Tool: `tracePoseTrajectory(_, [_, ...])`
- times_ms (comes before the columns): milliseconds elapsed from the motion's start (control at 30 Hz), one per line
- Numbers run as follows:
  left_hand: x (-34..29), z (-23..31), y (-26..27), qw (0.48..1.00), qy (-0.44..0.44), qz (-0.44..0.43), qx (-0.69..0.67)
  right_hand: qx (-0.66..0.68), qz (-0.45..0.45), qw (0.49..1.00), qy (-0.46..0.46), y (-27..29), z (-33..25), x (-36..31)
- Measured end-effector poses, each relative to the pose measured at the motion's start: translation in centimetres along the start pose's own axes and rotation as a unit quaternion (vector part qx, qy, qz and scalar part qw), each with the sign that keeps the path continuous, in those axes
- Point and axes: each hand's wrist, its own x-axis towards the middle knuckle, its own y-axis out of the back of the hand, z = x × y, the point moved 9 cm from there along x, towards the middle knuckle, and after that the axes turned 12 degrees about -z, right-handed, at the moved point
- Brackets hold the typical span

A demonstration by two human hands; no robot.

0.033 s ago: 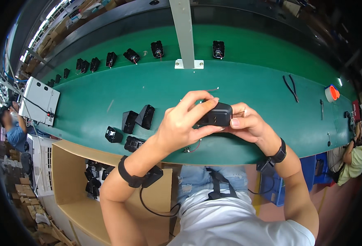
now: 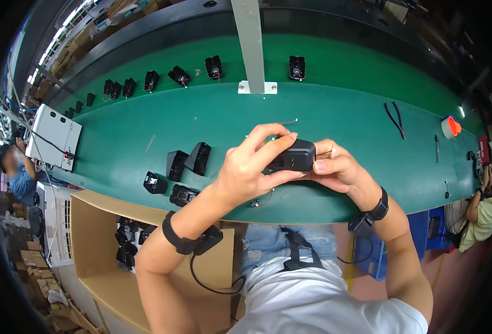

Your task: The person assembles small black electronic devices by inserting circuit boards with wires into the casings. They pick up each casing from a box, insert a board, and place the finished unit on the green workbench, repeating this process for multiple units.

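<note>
Above the green bench my left hand (image 2: 245, 167) grips a black plastic housing (image 2: 300, 157) from its left side, thumb below and fingers over the top. Its visible face carries two small metal contacts. My right hand (image 2: 338, 168) pinches the right end of the same housing, the thumb against its edge. Below the hands a small part with a thin red wire (image 2: 268, 199) lies on the bench; another thin red wire (image 2: 288, 122) shows just beyond them. Left of my left hand sit several black housings (image 2: 177, 165), some with their hollow side showing.
A row of black units (image 2: 213, 67) stands on the far green strip, around a metal post (image 2: 251, 50). At right are pliers (image 2: 395, 119) and an orange-and-white roll (image 2: 451, 127). A white box (image 2: 54, 136) stands left; a cardboard box (image 2: 95, 245) below holds black parts. People sit at both sides.
</note>
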Motion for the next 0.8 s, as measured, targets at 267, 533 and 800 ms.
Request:
tracePoseTrajectory(267, [0.2,-2.1,-0.1,0.996,0.066,-0.029,0.046,-0.310,0.050,0.949,-0.022,0.7,-4.6,1.7])
tracePoseTrajectory(533, [-5.1,-8.8,2.2,0.729,0.418,-0.417,0.346,-0.857,0.276,0.429,-0.079,14.5,-20.5,1.2])
tracePoseTrajectory(800, [-7.9,-12.7,2.4,0.742,0.417,-0.445,0.280,-0.880,0.253,0.399,-0.049,13.2,-19.4,0.5])
